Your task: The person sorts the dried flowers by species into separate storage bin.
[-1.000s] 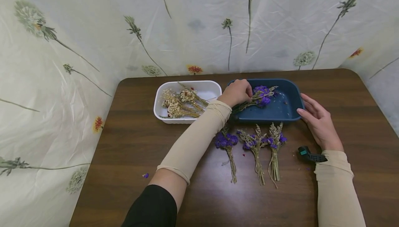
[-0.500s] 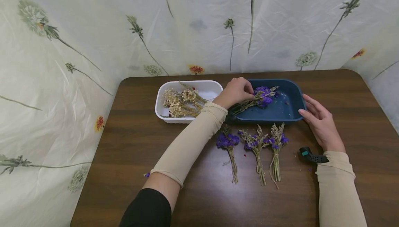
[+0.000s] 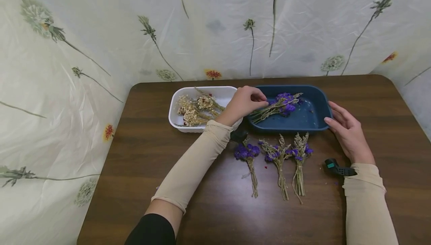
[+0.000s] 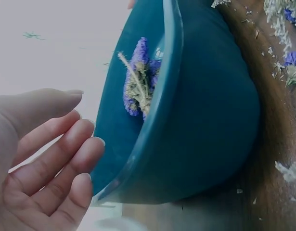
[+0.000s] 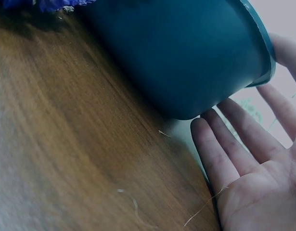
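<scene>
My left hand (image 3: 243, 103) hovers at the left end of a dark blue tray (image 3: 314, 119), fingers loosely bent. The left wrist view shows nothing between the thumb and fingers of this left hand (image 4: 56, 154). Inside the tray lies a tied bundle of purple dried flowers (image 3: 285, 104), heads toward the right, stems toward the left hand. My right hand (image 3: 349, 134) touches the tray's right end. In the right wrist view its fairly straight fingers (image 5: 249, 130) rest along the tray's end wall (image 5: 186, 62).
A white tray (image 3: 225, 94) with cream dried flowers (image 3: 192, 112) stands left of the blue one. In front lie three tied bundles: a purple one (image 3: 247, 152), a middle one (image 3: 277, 156) and a right one (image 3: 299, 153). A black strap (image 3: 338, 168) sits by the right wrist.
My left hand has let go of the purple flower bundle and drawn back to the left, leaving it in the blue tray. The right hand stays at the tray's end.
</scene>
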Demonstrator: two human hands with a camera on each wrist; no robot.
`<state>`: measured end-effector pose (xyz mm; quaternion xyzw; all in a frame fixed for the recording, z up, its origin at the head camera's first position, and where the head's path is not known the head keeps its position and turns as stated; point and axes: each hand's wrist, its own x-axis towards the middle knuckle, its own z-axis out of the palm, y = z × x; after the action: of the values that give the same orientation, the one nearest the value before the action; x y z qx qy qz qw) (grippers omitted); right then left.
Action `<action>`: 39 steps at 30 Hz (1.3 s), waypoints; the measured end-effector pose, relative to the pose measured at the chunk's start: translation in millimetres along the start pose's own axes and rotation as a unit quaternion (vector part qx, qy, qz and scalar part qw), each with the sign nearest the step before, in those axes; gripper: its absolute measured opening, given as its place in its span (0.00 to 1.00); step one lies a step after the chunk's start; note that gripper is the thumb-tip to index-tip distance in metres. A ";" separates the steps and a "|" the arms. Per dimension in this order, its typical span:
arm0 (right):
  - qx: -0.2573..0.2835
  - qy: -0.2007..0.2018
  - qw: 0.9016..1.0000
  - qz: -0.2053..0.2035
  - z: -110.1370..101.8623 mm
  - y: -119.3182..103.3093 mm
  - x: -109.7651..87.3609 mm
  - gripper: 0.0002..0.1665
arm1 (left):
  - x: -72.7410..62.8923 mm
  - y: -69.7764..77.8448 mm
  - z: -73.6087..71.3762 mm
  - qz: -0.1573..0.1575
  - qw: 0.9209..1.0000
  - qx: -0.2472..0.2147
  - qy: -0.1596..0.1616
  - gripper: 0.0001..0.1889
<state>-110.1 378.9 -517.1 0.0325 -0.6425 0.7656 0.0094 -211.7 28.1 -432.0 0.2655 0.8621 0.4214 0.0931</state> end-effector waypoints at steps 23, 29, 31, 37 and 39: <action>-0.008 0.007 1.000 0.006 0.3 -1.1 0.3 0.36 | -60.7 3.2 -14.9 0.003 0.999 -0.034 0.030 0.08; -0.013 0.007 1.000 0.009 -0.1 -1.0 0.5 0.36 | -80.7 5.2 -10.3 0.023 0.997 -0.051 0.051 0.05; -0.012 0.006 1.000 0.009 -0.5 -1.0 0.5 0.36 | -88.2 5.9 -7.5 0.030 0.996 -0.066 0.048 0.05; -0.008 0.007 1.000 0.006 -0.3 -0.6 0.4 0.35 | -111.1 3.3 5.9 0.038 0.994 -0.101 0.012 0.03; -0.011 0.008 1.000 0.009 0.0 -0.4 0.1 0.35 | -117.6 1.7 10.1 0.034 0.994 -0.104 0.004 0.03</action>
<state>-110.1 378.9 -516.7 0.0206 -0.6511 0.7587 0.0084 -108.2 -27.2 -444.4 0.2818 0.8044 0.5129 0.1023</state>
